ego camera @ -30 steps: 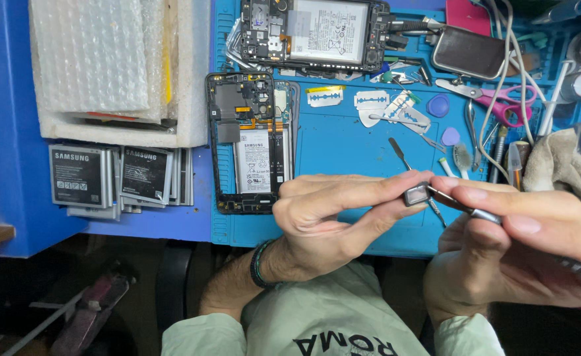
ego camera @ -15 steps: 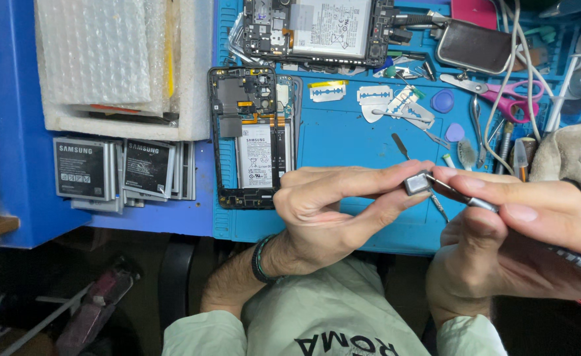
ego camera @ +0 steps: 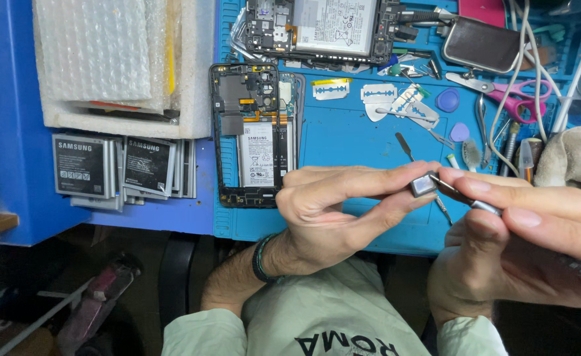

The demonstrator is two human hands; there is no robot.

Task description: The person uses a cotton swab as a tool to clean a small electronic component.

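Grey small metal part (ego camera: 424, 185) is pinched in left hand (ego camera: 323, 211) fingertips, above blue mat (ego camera: 343, 142) at 5 o'clock from opened phone (ego camera: 254, 135). Right hand (ego camera: 515, 250) closed on tweezers (ego camera: 475, 203); better keep tip steady, w/ light pressure.

We wear a pale green top with dark lettering across the chest, its sleeves ending above bare forearms; a dark beaded bracelet (ego camera: 261, 258) circles the wrist of our left hand (ego camera: 333, 214), while our right hand (ego camera: 511, 247) is unadorned.
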